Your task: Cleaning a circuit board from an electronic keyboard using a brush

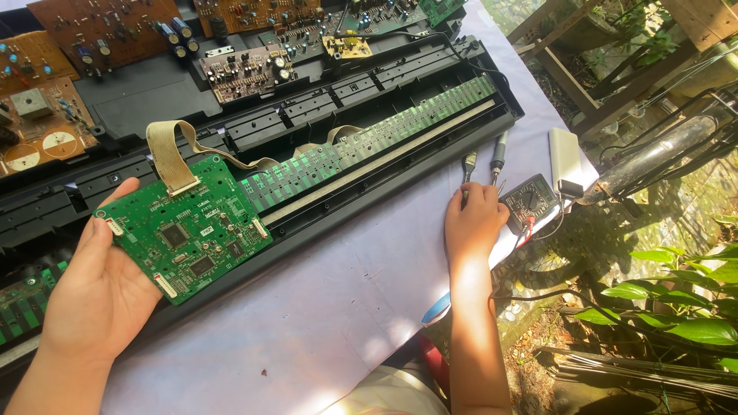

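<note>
A green circuit board (184, 229) is held flat in the left hand (96, 288); at right, a screwdriver (467, 170) beside a multimeter (527, 201) is grasped by the right hand (473, 223).

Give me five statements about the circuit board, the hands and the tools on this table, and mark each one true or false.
1. The left hand holds a green circuit board. True.
2. A beige ribbon cable is joined to that board. True.
3. The right hand rests on the brown boards at the top. False: it lies on the pale cloth by the multimeter.
4. The opened keyboard case shows a long green strip. True.
5. The multimeter lies left of the green circuit board. False: it lies far to its right.
</note>
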